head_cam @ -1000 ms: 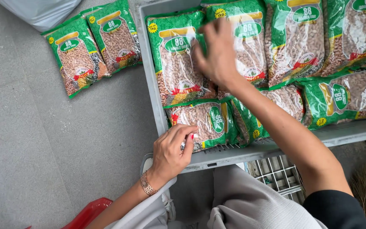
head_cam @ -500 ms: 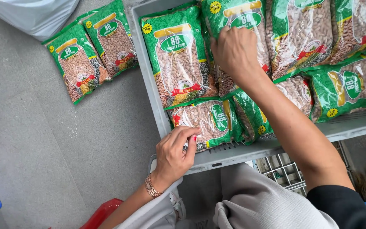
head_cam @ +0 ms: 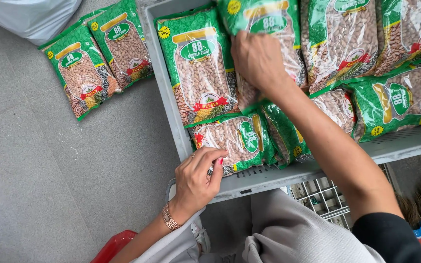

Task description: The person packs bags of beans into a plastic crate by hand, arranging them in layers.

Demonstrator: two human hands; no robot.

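Over a grey plastic crate [head_cam: 167,104] packed with green bean packets, the right hand [head_cam: 258,59] closed its grip on an upright packet [head_cam: 269,29] at the far side. Near the crate's front rim, the left hand [head_cam: 198,181] rested with fingers curled loosely on a flat-lying packet [head_cam: 235,141]. Two more packets [head_cam: 98,61] lay on the floor [head_cam: 49,170], far left.

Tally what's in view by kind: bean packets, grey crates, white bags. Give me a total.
Bean packets: 10 (2 on the floor, 8 in the crate, some partly hidden; the right hand holds one)
Grey crate: 1
White bag: 1
Total: 12
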